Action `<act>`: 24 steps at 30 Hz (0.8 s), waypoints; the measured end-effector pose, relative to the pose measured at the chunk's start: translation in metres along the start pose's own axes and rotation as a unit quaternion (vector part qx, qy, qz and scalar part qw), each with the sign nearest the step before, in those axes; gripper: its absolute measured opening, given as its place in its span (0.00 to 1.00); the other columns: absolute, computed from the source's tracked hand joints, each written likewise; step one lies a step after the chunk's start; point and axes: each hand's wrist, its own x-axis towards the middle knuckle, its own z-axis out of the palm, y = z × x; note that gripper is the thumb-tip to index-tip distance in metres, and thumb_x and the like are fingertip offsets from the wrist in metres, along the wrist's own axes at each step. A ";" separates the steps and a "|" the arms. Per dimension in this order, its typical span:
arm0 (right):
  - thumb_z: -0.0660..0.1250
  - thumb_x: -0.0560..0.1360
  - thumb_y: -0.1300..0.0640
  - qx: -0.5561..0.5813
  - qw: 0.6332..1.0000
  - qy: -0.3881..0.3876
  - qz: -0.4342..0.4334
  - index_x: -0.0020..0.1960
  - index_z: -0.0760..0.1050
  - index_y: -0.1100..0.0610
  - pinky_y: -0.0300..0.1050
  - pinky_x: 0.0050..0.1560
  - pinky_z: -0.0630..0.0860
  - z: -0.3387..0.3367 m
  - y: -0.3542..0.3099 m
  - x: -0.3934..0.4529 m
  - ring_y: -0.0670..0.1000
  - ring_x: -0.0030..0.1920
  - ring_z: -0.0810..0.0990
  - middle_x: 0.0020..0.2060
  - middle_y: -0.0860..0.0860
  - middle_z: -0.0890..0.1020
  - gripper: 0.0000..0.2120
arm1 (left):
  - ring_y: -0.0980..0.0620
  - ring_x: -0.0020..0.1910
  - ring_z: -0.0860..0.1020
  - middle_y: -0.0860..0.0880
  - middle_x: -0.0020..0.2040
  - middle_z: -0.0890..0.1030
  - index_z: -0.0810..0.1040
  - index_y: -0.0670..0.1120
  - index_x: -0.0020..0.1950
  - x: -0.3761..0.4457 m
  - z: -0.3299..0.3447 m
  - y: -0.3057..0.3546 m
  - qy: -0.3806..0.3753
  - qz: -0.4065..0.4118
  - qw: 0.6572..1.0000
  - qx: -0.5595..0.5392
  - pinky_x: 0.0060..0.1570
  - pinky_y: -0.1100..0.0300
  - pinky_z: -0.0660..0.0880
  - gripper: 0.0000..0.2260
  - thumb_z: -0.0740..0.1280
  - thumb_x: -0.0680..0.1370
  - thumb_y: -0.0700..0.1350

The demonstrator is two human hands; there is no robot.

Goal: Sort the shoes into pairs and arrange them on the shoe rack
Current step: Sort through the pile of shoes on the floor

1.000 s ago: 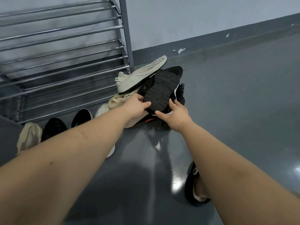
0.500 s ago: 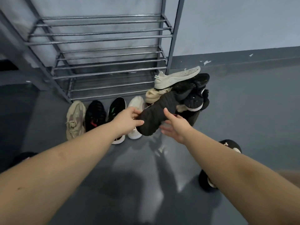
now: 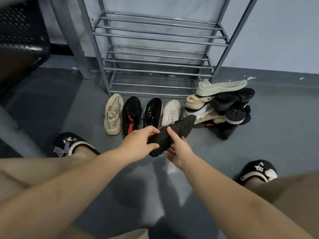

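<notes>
Nearest me, both forearms fill the bottom edge, cut off by the frame, with knees in tan shorts under them. My two slippers: left slipper [image 3: 72, 145] half hidden behind the left knee, right slipper [image 3: 257, 171] partly covered by the right leg.

Left hand [image 3: 138, 144] reaches forward, palm down, grip clamped on the heel end of the black shoe [image 3: 174, 133], thumb under, fingers over the top. Right hand [image 3: 179, 150] is underneath and beside it, index finger laid on the shoe's side; I can't tell if that grip is truly closed, palm hidden. The shoe is held above the floor [image 3: 51, 109], toe pointing up-right toward the pile, its lower end hidden by my hands.

Past that, four single shoes in a row on the floor: tan shoe [image 3: 113, 114], black-red shoe [image 3: 132, 114], black-green shoe [image 3: 153, 111], cream shoe [image 3: 170, 111] partly blocked by the held shoe. Right of them a jumbled pile [image 3: 222, 104], individual shoes hard to separate. Shoe rack [image 3: 155, 54] behind, top cut off, shelves bare.
</notes>
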 end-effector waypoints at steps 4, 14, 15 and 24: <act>0.72 0.71 0.49 0.006 1.000 -0.011 0.017 0.67 0.70 0.53 0.42 0.39 0.77 -0.006 0.014 -0.008 0.50 0.45 0.79 0.48 0.53 0.80 0.27 | 0.55 0.61 0.75 0.54 0.61 0.77 0.73 0.53 0.64 -0.007 0.001 0.004 -0.026 0.019 0.999 0.039 0.61 0.60 0.71 0.22 0.73 0.71 0.47; 0.68 0.75 0.55 -0.010 0.992 -0.127 0.015 0.60 0.74 0.54 0.46 0.54 0.78 -0.012 0.004 -0.022 0.53 0.47 0.79 0.46 0.55 0.79 0.15 | 0.48 0.55 0.79 0.45 0.58 0.81 0.75 0.45 0.64 -0.004 -0.004 -0.013 -0.179 -0.226 0.861 -0.420 0.56 0.51 0.76 0.22 0.69 0.74 0.54; 0.68 0.75 0.55 -0.015 0.991 -0.135 0.012 0.59 0.74 0.53 0.46 0.54 0.78 -0.012 0.003 -0.023 0.52 0.46 0.79 0.46 0.55 0.80 0.12 | 0.49 0.53 0.80 0.45 0.56 0.82 0.77 0.45 0.61 -0.006 -0.002 -0.012 -0.182 -0.218 0.855 -0.434 0.52 0.54 0.77 0.17 0.67 0.75 0.51; 0.67 0.76 0.55 -0.096 0.982 -0.150 -0.057 0.61 0.76 0.54 0.46 0.46 0.79 -0.020 -0.001 -0.023 0.51 0.49 0.81 0.50 0.51 0.83 0.14 | 0.56 0.59 0.74 0.54 0.60 0.75 0.62 0.47 0.73 -0.008 0.020 -0.014 -0.077 -0.116 0.963 -0.230 0.62 0.64 0.68 0.39 0.77 0.67 0.49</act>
